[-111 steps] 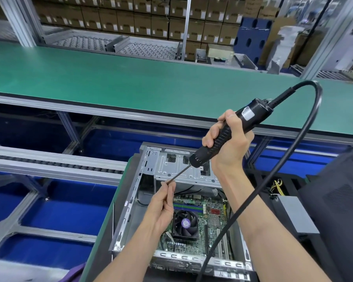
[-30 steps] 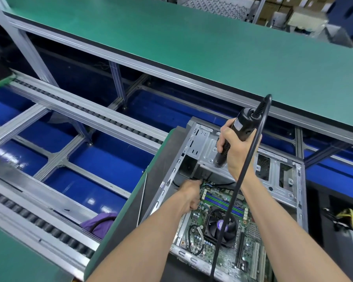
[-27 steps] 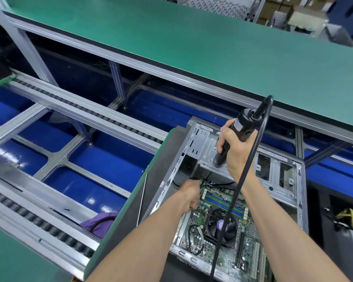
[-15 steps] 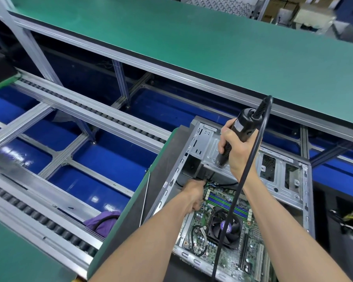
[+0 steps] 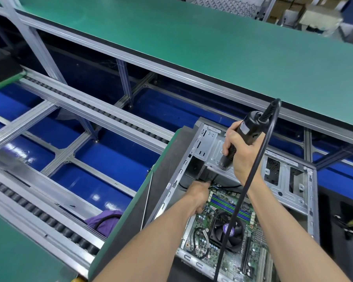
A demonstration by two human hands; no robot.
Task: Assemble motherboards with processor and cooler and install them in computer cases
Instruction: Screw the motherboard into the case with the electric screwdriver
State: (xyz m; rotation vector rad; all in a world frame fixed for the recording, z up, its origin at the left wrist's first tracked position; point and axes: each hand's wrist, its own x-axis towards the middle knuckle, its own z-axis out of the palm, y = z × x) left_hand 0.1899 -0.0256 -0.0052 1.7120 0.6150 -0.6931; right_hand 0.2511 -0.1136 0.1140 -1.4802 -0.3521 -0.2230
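An open metal computer case lies on its side at the lower right. Inside it sits the green motherboard with a black fan cooler. My right hand grips a black electric screwdriver, which points steeply down over the drive bay toward the board's far left corner. Its black cable loops up and hangs down across the cooler. My left hand is inside the case at that corner, fingers curled at the lower end of the bit. The bit's tip is hidden.
The case rests on a dark, green-edged pallet with a thin metal rod lying on it. Roller conveyor rails over blue floor run to the left. A long green bench spans the back. Purple cloth lies below.
Since 3.7 s ago the screwdriver came down from above the case into its far left corner, my left hand following. Over the last second both hands have barely moved.
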